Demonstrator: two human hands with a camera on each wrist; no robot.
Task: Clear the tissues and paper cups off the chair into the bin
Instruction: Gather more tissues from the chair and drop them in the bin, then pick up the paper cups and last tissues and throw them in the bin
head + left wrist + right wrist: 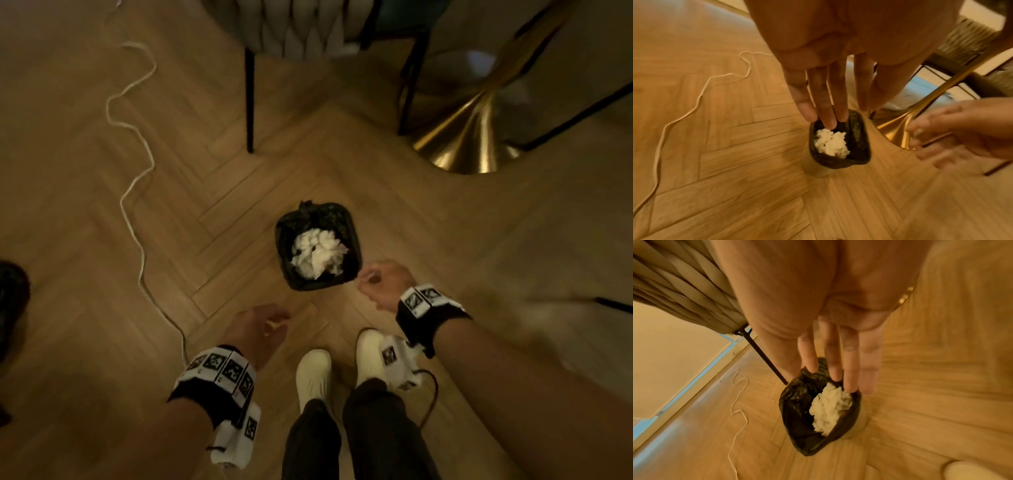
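A small bin (352, 236) lined with a black bag stands on the wooden floor, with crumpled white tissues (318, 253) inside; the bin (859, 129) and the tissues (830, 142) also show in the left wrist view, and the bin (797, 402) and the tissues (828, 407) in the right wrist view. My left hand (263, 322) hangs below and left of the bin with straight fingers (824, 100), holding nothing. My right hand (380, 284) hovers just right of the bin, its fingers (849, 353) straight and empty. The grey woven chair (294, 37) stands beyond the bin; its seat is out of view.
A white cable (137, 192) snakes over the floor on the left. A gold table base (469, 144) stands at the right, with black chair legs (250, 102) nearby. My two white shoes (315, 373) are below the bin. A dark object (12, 301) lies at the left edge.
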